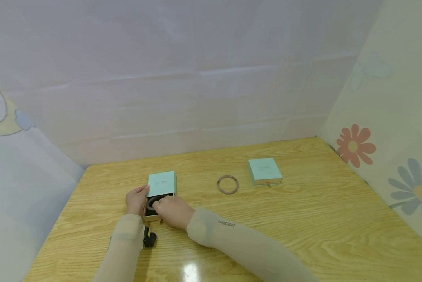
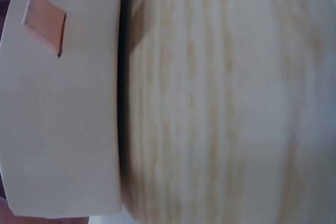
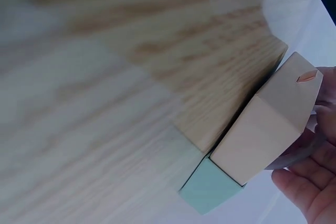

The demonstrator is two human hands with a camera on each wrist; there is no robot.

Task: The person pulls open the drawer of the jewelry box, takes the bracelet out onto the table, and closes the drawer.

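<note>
On the left of the table, a pale mint gift box (image 1: 161,182) has its drawer (image 1: 151,218) pulled out toward me, showing a black inside. The drawer's front with its pink pull tab (image 2: 47,20) fills the left part of the left wrist view. My left hand (image 1: 136,201) holds the box along its left side, thumb near the sleeve's edge. Over the drawer, my right hand (image 1: 174,211) pinches a greyish bangle (image 1: 149,203), which partly overlaps the black inside. In the right wrist view the bangle (image 3: 300,155) shows between the fingers (image 3: 302,188).
Another bangle (image 1: 228,192) lies flat on the wooden table (image 1: 302,219) right of the open box. Farther right sits a second mint box (image 1: 265,170), closed. A black device (image 1: 149,237) is strapped at my left wrist. Fabric walls border the table's back and sides.
</note>
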